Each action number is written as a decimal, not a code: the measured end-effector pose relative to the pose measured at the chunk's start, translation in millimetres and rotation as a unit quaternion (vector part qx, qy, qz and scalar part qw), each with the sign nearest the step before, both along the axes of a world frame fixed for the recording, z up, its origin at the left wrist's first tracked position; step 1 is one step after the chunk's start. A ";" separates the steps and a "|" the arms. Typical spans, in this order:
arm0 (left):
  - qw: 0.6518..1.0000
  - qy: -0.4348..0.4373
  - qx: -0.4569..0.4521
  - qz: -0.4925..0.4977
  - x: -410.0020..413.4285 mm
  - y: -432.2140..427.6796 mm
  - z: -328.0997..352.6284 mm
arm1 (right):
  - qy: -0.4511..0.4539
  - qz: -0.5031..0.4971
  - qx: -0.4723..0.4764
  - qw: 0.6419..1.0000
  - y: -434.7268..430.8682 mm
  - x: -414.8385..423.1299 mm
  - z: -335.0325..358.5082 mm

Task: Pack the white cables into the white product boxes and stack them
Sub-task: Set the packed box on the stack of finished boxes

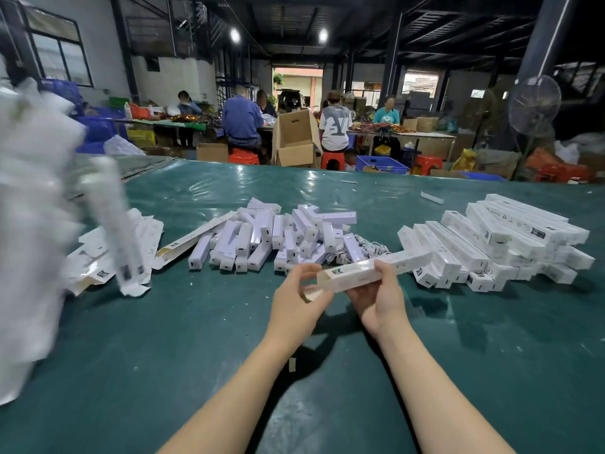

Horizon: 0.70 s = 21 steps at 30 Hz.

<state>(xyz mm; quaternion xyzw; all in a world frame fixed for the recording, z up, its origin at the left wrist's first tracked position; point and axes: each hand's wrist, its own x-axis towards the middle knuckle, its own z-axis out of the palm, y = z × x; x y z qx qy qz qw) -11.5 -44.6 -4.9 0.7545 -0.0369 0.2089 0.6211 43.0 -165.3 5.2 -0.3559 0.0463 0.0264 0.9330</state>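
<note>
A long white product box (370,270) is held level above the green table (196,322). My right hand (379,299) grips it from below near its middle. My left hand (294,303) holds the box's open left end, fingers curled at the flap. Behind the hands lies a heap of white inner pieces (278,237), with a few white cables (366,249) at its right edge. Closed white boxes (497,244) are stacked at the right. Flat unfolded boxes (111,253) lie at the left.
A blurred white mass (29,204) fills the left edge of the view. Small paper scraps (432,197) lie on the far table. Beyond the table's back edge, several people sit at other tables among cardboard boxes (294,139), red stools and blue crates. A fan (535,106) stands at the right.
</note>
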 end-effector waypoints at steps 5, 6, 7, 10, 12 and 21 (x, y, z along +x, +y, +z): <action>0.998 -0.003 -0.046 0.033 6.3 9.9 1.4 | 0.001 0.080 0.029 0.996 -3.2 -3.9 0.5; 0.998 -0.001 -0.045 0.041 7.4 10.3 1.2 | -0.001 0.096 0.030 0.995 -4.0 -4.5 0.9; 0.998 0.001 -0.041 0.047 8.0 10.6 1.3 | -0.005 0.110 0.032 0.993 -5.0 -5.0 1.7; 0.998 0.005 -0.030 0.046 7.4 12.2 1.9 | -0.009 0.134 0.027 0.991 -6.1 -4.3 0.8; 0.999 0.010 -0.021 0.042 6.9 13.2 2.8 | -0.011 0.143 0.002 0.990 -4.1 -4.0 -0.8; 0.965 0.019 -0.260 0.012 6.9 15.6 7.0 | -0.055 0.215 0.009 0.975 1.6 -7.1 -0.5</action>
